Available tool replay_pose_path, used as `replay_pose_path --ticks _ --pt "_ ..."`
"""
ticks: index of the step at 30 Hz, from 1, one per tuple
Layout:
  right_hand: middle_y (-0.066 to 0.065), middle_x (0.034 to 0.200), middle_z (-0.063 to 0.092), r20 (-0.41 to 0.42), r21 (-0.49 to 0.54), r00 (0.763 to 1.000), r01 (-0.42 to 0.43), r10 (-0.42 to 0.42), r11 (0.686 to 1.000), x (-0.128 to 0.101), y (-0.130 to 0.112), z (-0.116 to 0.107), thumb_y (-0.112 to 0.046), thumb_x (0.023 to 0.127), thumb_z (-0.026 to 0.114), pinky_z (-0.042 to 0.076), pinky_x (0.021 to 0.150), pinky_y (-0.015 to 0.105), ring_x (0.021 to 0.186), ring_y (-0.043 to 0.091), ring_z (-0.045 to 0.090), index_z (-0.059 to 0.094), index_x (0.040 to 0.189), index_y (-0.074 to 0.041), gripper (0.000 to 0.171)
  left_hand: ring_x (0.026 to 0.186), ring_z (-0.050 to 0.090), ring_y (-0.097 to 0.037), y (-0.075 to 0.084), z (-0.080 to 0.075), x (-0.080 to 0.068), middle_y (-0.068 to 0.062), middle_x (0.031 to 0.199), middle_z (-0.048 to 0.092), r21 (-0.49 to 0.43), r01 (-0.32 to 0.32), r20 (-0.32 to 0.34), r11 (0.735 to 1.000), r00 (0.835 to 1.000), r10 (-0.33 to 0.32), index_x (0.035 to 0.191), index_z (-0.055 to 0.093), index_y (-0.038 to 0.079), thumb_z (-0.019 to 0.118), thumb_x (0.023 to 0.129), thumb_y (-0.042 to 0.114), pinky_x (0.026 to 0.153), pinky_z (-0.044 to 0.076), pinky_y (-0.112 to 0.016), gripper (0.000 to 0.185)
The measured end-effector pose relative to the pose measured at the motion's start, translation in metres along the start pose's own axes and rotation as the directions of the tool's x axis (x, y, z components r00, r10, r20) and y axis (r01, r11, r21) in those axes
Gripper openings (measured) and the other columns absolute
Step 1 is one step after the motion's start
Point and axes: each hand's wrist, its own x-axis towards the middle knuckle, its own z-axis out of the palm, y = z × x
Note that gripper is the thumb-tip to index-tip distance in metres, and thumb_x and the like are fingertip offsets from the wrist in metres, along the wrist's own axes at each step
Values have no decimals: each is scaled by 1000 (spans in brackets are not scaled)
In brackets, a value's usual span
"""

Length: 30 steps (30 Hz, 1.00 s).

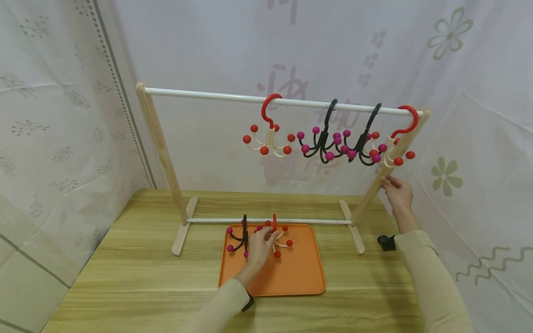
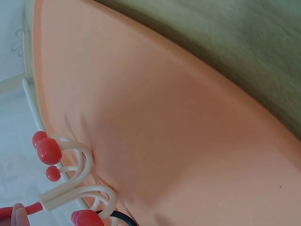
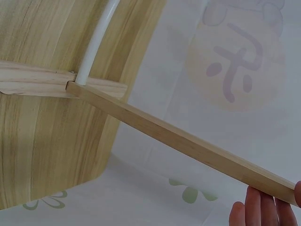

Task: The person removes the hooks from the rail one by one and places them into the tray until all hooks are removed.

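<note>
Over the orange tray, my left hand pinches the red hook of a cream hanger with curved arms tipped in red balls. Just left of it on the tray is a black hanger with magenta balls, partly hidden by the hand. My right hand grips the right wooden post of the rack, fingers on one side and thumb on the other. From the rack's white top bar hang a cream-and-red hanger, two black-and-magenta ones, and another cream-and-red hanger at the right end.
A white lower bar runs behind the tray between the rack's wooden feet. The left wooden post stands at the far side. Beneath everything is a wood-grain table, with patterned curtains around it.
</note>
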Motion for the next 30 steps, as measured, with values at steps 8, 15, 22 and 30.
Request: replay_pose_path --ticks 8,15,22,30 --pt "-19 78 52 17 15 1000 1 -1 1000 1 1 -1 -38 83 56 36 88 30 81 0 53 45 127 -2 58 70 63 -18 0 -3 1 -8 79 66 -5 -21 32 1000 999 21 86 66 1 61 83 18 60 49 -26 18" --pt "-10 93 61 6 -26 1000 4 -4 1000 8 8 -1 -41 82 58 41 78 23 89 6 56 48 126 -5 57 61 63 -16 3 -9 0 -10 76 65 58 -43 43 997 998 41 90 66 2 61 82 26 48 46 -21 26" --pt "1 96 64 58 216 996 47 -61 975 100 88 -10 -27 75 71 42 77 27 87 13 59 63 110 -14 38 50 58 -9 16 -30 11 -3 62 63 122 -84 -3 989 996 85 90 67 6 62 83 29 41 38 -17 25" --pt "-8 90 62 2 30 1000 6 -6 1000 18 13 -1 -34 83 59 40 77 24 83 4 57 51 122 -3 51 58 62 -15 40 -74 42 -8 74 66 34 -147 -74 989 986 149 92 67 1 61 84 19 48 47 -24 20"
